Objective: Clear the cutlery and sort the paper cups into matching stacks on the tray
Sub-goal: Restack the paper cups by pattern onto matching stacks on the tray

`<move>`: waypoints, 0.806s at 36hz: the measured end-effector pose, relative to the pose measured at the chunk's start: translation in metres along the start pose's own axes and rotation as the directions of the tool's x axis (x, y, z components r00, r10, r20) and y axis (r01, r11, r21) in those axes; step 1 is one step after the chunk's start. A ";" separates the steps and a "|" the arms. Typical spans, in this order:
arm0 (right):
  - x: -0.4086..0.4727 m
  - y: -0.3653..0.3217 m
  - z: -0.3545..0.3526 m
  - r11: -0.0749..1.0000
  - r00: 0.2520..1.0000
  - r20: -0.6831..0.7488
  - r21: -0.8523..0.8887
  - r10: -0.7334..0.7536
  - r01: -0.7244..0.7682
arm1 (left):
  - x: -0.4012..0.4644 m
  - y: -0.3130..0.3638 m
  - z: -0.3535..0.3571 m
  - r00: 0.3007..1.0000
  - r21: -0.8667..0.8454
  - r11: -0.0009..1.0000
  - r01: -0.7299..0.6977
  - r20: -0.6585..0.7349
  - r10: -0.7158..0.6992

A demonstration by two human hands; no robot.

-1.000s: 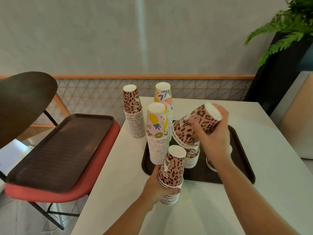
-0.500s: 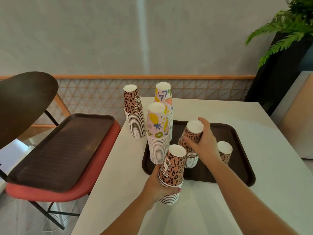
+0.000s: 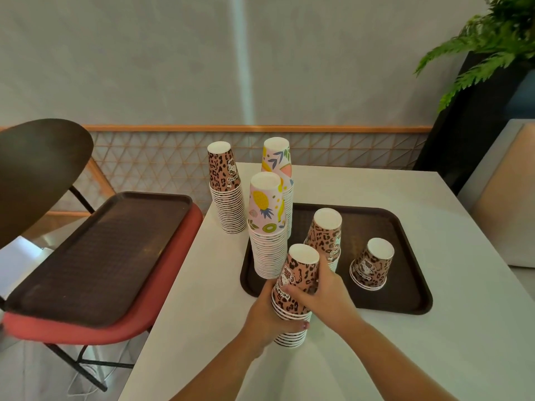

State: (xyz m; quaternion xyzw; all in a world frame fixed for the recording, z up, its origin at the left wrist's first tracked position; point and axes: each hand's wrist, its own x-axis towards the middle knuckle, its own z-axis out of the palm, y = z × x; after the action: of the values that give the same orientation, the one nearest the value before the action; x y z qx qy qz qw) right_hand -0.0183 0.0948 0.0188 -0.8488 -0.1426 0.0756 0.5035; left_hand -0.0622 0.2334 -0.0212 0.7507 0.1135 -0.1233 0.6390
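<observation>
At the table's near edge, just off the tray (image 3: pixel 411 302), the left hand (image 3: pixel 262 316) and right hand (image 3: pixel 328 293) both curl their fingers round the leopard-print stack (image 3: pixel 298 279); lift it upright, I'd judge, squeezing gently, and keep clear of the fruit-print stack (image 3: pixel 267 227) just behind.

Six stacks of upturned paper cups stand in view. Four are leopard-print: one tall stack (image 3: pixel 226 195) on the bench (image 3: pixel 434 328) behind the tray, one near stack (image 3: pixel 295 296) on the bench, and on the tray (image 3: pixel 405 302) one middling stack (image 3: pixel 325 238) and one short stack (image 3: pixel 372 264). Two are fruit-print: one tall stack (image 3: pixel 267 227) at the tray's left end, one (image 3: pixel 279 166) behind it. There are two brown trays, the second tray (image 3: pixel 95 256) on the one red chair (image 3: pixel 115 328). Two hands, left hand (image 3: pixel 269 316) and right hand (image 3: pixel 327 293), show, and one fern (image 3: pixel 486 44).
</observation>
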 end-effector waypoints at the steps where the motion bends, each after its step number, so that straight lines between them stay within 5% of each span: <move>1: 0.001 0.000 0.000 1.000 1.000 -0.008 -0.002 0.006 -0.006 | 0.000 -0.001 0.000 1.000 0.007 1.000 -0.002 0.004 0.002; 13: 0.010 -0.025 -0.021 0.997 0.976 -0.208 0.020 -0.070 0.076 | 0.000 -0.007 0.000 0.999 0.081 0.997 0.018 -0.038 -0.015; 23: 0.036 -0.070 -0.075 0.966 0.814 -0.544 0.022 -0.204 0.257 | -0.001 -0.002 0.000 0.998 0.156 0.986 0.066 -0.031 -0.062; 29: 0.054 -0.050 -0.076 0.978 0.809 -0.552 -0.069 -0.203 0.198 | -0.001 0.001 0.000 0.997 0.151 0.986 0.077 -0.029 -0.073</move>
State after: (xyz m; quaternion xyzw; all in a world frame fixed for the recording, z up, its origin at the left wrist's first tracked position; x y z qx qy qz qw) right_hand 0.0455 0.0713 0.1005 -0.8163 -0.0788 -0.2285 0.5246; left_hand -0.0634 0.2336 -0.0201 0.7937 0.1393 -0.1469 0.5736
